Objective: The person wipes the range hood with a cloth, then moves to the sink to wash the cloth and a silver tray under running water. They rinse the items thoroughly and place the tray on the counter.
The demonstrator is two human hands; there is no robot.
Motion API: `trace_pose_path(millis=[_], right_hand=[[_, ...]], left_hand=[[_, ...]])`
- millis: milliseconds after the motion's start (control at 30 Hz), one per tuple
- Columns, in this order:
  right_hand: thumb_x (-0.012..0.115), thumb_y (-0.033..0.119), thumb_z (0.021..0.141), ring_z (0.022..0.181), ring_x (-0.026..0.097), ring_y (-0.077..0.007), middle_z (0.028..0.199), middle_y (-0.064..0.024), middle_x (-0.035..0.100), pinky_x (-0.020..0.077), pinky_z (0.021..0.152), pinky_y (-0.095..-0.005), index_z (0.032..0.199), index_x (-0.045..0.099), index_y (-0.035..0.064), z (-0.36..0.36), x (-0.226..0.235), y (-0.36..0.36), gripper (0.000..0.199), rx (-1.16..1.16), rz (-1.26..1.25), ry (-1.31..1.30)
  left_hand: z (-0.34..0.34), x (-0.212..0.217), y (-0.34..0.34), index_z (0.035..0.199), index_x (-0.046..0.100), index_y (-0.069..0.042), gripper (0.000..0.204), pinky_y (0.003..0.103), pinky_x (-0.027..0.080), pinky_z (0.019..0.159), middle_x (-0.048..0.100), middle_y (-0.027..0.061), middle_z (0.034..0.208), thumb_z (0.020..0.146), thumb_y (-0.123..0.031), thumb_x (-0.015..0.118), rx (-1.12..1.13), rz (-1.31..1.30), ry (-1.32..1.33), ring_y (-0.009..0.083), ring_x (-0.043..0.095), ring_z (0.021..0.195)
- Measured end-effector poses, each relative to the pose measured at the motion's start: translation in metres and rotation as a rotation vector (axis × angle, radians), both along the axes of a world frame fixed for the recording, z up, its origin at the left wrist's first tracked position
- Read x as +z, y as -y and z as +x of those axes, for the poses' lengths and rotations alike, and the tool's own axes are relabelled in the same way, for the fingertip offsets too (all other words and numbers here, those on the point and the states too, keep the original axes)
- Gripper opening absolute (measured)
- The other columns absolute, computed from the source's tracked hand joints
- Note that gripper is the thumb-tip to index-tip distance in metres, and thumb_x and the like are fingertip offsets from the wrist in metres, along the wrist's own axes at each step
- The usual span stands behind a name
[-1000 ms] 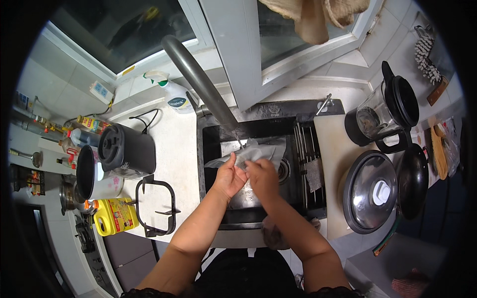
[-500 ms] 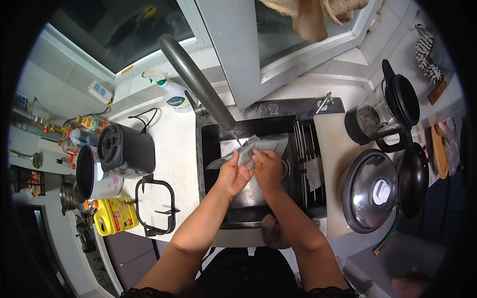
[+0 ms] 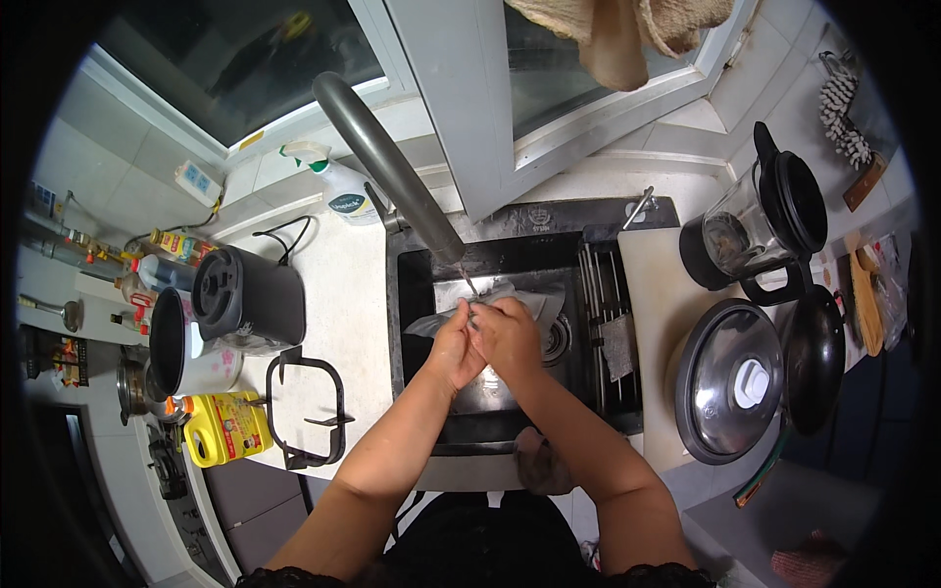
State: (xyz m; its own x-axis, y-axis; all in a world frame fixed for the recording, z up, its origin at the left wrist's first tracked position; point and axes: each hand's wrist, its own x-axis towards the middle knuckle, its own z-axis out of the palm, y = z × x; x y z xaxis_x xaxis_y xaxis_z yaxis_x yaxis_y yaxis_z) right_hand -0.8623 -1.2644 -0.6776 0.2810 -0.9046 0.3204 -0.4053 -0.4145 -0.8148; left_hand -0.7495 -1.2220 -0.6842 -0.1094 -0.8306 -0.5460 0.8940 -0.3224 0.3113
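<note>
Drawn closer together than before, left hand [image 3: 457, 351] and right hand [image 3: 512, 341] meet below the faucet [image 3: 387, 162], over a black sink [image 3: 578, 218] in a pale windowside counter [image 3: 338, 284]. Crumpled, translucent grey plastic [image 3: 542, 298] lies in it; whether curled fingers [image 3: 493, 321] pinch any, I cannot tell.

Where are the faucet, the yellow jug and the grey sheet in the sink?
Faucet [image 3: 392, 171], head view: middle of its grey spout.
Yellow jug [image 3: 232, 428], head view: labelled side of its body.
Grey sheet [image 3: 542, 301], head view: its uncovered right part.
</note>
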Motion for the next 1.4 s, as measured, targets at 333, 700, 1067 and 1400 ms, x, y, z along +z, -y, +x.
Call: trace_pose_path(millis=[333,700,1067,1400], right_hand=[[0.063,0.014,0.076,0.082,0.058,-0.0282,0.082,-0.0070,0.060,0.0483,0.068,-0.0381,0.093,0.070,0.0140,-0.004,-0.012,0.004,0.019,-0.145,0.035,-0.062],[0.068,0.010,0.073,0.077,0.058,-0.0279,0.084,-0.0093,0.060,0.0479,0.067,-0.0374,0.091,0.071,0.0110,-0.010,-0.012,-0.022,0.018,0.022,-0.114,-0.150],[0.067,0.008,0.072,0.084,0.057,-0.0279,0.086,-0.0074,0.058,0.0482,0.069,-0.0373,0.093,0.069,0.0116,-0.015,-0.004,-0.022,0.021,-0.010,-0.087,-0.135],[0.070,0.009,0.070,0.083,0.058,-0.0286,0.086,-0.0094,0.060,0.0473,0.072,-0.0379,0.093,0.070,0.0089,-0.004,-0.007,-0.017,0.022,-0.061,-0.046,0.033]], left_hand=[[-0.007,0.004,0.003,0.113,0.053,-0.004,0.052,0.040,0.047,0.091,0.064,0.0120,0.104,0.097,-0.050,0.034,-0.014,0.016,0.029,0.0268,0.062,0.096],[-0.003,0.010,-0.001,0.122,0.047,0.001,0.055,0.041,0.044,0.097,0.058,0.0176,0.116,0.098,-0.047,0.035,0.004,0.014,0.010,0.0281,0.058,0.108],[-0.009,0.009,0.001,0.126,0.047,-0.004,0.057,0.043,0.041,0.097,0.058,0.0129,0.121,0.098,-0.050,0.029,0.040,0.012,-0.043,0.0286,0.056,0.109],[-0.007,-0.009,0.003,0.129,0.046,-0.006,0.058,0.045,0.032,0.105,0.052,0.0118,0.130,0.097,-0.052,0.030,-0.036,-0.037,-0.049,0.0260,0.047,0.122]])
